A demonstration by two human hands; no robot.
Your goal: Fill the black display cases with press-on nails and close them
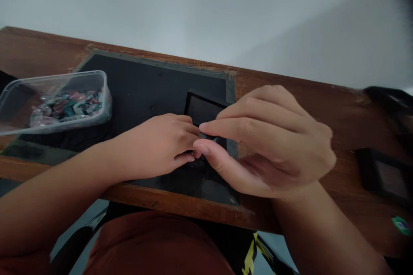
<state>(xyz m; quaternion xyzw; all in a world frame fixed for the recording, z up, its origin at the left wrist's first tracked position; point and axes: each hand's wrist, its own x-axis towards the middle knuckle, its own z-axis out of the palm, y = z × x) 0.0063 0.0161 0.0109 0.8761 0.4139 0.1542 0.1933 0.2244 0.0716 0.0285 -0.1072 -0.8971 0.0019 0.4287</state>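
My left hand (164,146) is bent over the dark mat (135,77), its fingers curled down and pressed together. A tiny shiny bit shows by its fingertips, too small to name. My right hand (274,146) comes in from the right above the mat. Its thumb and index fingertips reach the left fingers with a small gap between them, and I see nothing in that gap. Beneath the hands is a black, shallow tray or frame (206,107), partly covered by them; a few small glassy pieces seem to lie near it.
A clear plastic tub (108,94) on the left holds many polished stones (72,105) in pink, green and grey. On the wooden table (338,124) at right are a black framed object (383,176), a small green item (402,225) and a dark object (390,99). A pale wall stands behind.
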